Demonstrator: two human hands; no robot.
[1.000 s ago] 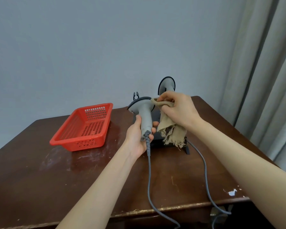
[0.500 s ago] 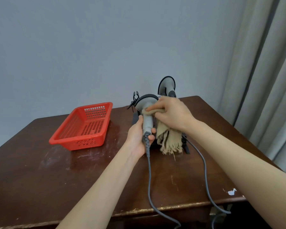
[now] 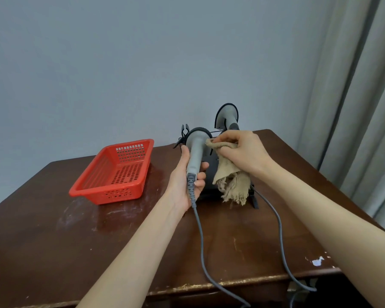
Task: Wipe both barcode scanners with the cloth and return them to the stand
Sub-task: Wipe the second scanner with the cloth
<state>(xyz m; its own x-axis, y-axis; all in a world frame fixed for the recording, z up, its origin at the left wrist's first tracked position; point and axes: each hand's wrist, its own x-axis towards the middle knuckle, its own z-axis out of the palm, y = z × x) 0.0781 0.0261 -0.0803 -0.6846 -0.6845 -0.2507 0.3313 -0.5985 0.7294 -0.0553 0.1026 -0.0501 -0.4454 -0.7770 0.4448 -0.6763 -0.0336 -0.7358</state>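
Observation:
My left hand [image 3: 187, 183] grips the handle of a grey barcode scanner [image 3: 196, 150], head up, lifted above the table. Its grey cable [image 3: 201, 241] trails toward me over the table's front edge. My right hand [image 3: 242, 154] holds a frayed beige cloth [image 3: 230, 181] pressed against the right side of that scanner's head. A second grey scanner [image 3: 228, 116] sits upright behind my right hand in the black stand [image 3: 252, 196], which the hands and cloth mostly hide.
A red perforated plastic basket [image 3: 116, 172] sits at the left on the dark brown wooden table [image 3: 53, 241]. The second scanner's cable [image 3: 278, 230] runs off the front right edge. Grey curtains [image 3: 360, 107] hang at the right, a plain wall behind.
My right hand slid the cloth from the scanner's neck back up to the right side of its head. The left hand kept its grip, raising the scanner slightly.

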